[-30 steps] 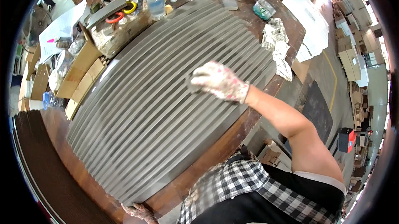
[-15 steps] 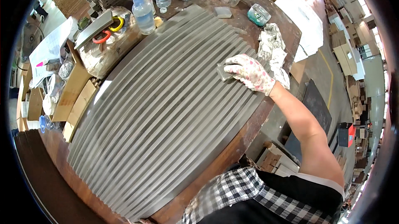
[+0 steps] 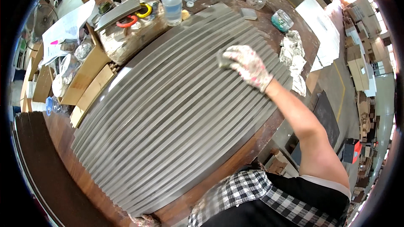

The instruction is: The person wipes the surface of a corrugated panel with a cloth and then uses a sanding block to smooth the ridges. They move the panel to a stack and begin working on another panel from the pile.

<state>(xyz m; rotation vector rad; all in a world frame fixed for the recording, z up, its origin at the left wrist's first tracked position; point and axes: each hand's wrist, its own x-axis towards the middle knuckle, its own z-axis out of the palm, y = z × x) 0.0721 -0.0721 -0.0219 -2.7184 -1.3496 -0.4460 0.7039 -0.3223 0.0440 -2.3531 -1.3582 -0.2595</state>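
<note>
On the workbench, grey ribbed panel (image 3: 176, 113), gloved right hand (image 3: 248, 65) gripping grey block (image 3: 223, 60), left hand (image 3: 145, 220) mostly hidden.

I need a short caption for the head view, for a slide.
Gloved right hand presses a small grey pad on a grey ribbed panel lying on a cluttered wooden table.
</note>
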